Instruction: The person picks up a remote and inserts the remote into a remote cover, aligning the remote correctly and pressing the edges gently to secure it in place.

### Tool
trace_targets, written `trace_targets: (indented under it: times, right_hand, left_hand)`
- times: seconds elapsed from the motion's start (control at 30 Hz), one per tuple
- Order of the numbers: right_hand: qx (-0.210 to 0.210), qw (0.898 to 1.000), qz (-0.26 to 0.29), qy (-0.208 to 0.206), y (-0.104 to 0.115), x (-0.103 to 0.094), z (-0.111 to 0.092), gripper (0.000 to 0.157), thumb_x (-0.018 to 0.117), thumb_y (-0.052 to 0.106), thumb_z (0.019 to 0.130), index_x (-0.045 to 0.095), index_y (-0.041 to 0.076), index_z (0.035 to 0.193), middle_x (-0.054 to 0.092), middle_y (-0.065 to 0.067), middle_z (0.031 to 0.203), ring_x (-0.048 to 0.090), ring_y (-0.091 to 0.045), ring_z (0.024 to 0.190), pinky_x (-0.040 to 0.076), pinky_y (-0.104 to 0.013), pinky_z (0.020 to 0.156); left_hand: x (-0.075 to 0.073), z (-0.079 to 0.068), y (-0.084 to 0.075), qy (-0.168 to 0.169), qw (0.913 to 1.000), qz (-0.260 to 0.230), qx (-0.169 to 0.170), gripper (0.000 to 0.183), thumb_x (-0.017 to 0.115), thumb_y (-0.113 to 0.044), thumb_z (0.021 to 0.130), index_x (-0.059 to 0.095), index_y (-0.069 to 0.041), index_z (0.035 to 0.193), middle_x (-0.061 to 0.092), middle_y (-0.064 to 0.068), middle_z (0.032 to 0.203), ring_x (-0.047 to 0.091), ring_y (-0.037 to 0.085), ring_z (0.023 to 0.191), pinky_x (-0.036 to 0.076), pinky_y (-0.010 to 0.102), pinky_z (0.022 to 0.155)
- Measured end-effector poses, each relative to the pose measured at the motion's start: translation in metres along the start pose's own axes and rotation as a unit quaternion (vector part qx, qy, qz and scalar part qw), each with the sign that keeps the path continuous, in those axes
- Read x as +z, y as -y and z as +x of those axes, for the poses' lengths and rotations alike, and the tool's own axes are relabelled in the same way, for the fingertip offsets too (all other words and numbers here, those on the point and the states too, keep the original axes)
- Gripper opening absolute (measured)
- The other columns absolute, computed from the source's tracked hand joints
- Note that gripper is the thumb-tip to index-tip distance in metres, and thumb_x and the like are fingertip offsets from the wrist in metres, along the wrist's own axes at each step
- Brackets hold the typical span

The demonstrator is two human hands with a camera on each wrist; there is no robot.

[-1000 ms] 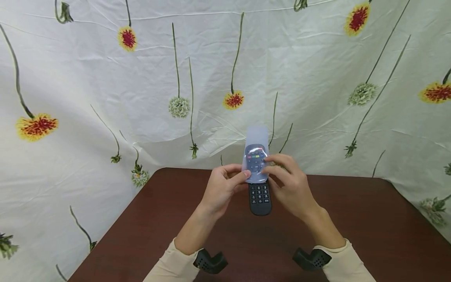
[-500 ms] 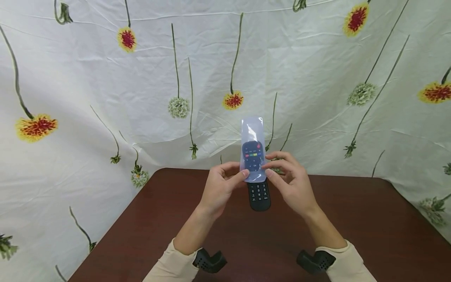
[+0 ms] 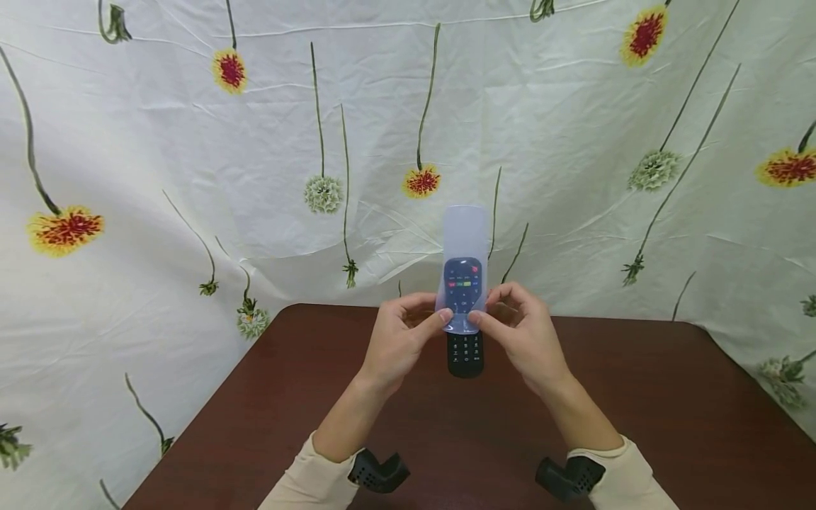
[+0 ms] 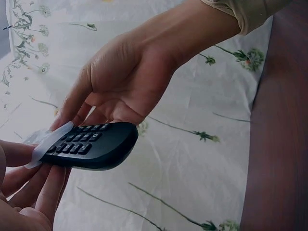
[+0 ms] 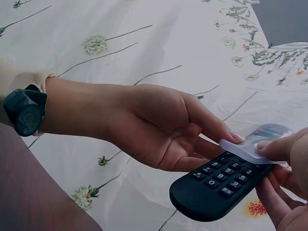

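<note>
A black remote control point(image 3: 465, 360) is held above the table, its upper part inside a translucent bluish plastic sleeve point(image 3: 464, 230). The bottom number keys stick out below the sleeve's open end. My left hand point(image 3: 397, 343) pinches the sleeve's left edge and the remote, thumb on top and fingers beneath. On the other side my right hand point(image 3: 525, 336) grips the sleeve's right edge the same way, thumb near its mouth. In the right wrist view the remote point(image 5: 207, 195) shows its rounded end, with the sleeve's rim point(image 5: 248, 153) between both thumbs.
A dark reddish-brown table point(image 3: 446, 439) lies below the hands. White cloth with printed flowers point(image 3: 395, 92) hangs behind it. Black wrist cameras point(image 3: 380, 473) sit on both cream sleeves.
My right fingers, earlier spread at the sleeve's right edge, have closed there, with the thumb now on the sleeve near its mouth. The remote and sleeve tilt slightly differently; the left hand keeps its grip.
</note>
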State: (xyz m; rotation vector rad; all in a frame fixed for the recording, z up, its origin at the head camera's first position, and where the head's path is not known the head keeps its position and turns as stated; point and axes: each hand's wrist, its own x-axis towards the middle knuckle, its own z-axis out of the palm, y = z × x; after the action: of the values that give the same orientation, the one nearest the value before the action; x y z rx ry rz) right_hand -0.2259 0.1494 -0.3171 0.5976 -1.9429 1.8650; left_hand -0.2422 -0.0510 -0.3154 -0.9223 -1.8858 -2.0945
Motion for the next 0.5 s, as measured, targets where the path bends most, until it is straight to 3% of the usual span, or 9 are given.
trace_targets:
  times: [0.2, 0.37, 0.5]
  right_hand:
    - [0.055, 0.998, -0.003, 0.012, 0.0009, -0.0001, 0.0018, 0.023, 0.075, 0.0, 0.093, 0.06, -0.007, 0.108, 0.072, -0.012, 0.1, 0.069, -0.021, 0.087, 0.057, -0.03, 0.077]
    - [0.062, 0.997, -0.034, 0.017, 0.0022, -0.0015, 0.0006, 0.025, 0.076, 0.006, 0.095, 0.068, -0.007, 0.115, 0.071, -0.015, 0.102, 0.07, -0.023, 0.087, 0.059, -0.033, 0.077]
    - [0.053, 0.998, -0.042, 0.016, 0.0016, -0.002, 0.0005, 0.025, 0.075, 0.007, 0.096, 0.071, -0.006, 0.116, 0.071, -0.017, 0.104, 0.069, -0.024, 0.088, 0.06, -0.037, 0.079]
  left_hand:
    - [0.0, 0.0005, 0.0013, -0.002, 0.9998, 0.02, 0.006, 0.02, 0.069, 0.002, 0.097, 0.073, 0.01, 0.115, 0.073, 0.017, 0.102, 0.067, 0.021, 0.087, 0.06, 0.046, 0.081]
    - [0.0005, 0.0005, 0.0009, -0.001, 0.9989, 0.045, 0.013, 0.021, 0.07, 0.0, 0.097, 0.074, 0.008, 0.116, 0.074, 0.016, 0.104, 0.068, 0.022, 0.091, 0.059, 0.036, 0.081]
    - [0.0011, 0.0007, 0.0014, -0.004, 0.9983, 0.056, 0.018, 0.022, 0.071, -0.002, 0.097, 0.074, 0.008, 0.116, 0.075, 0.015, 0.105, 0.069, 0.023, 0.094, 0.059, 0.034, 0.082]
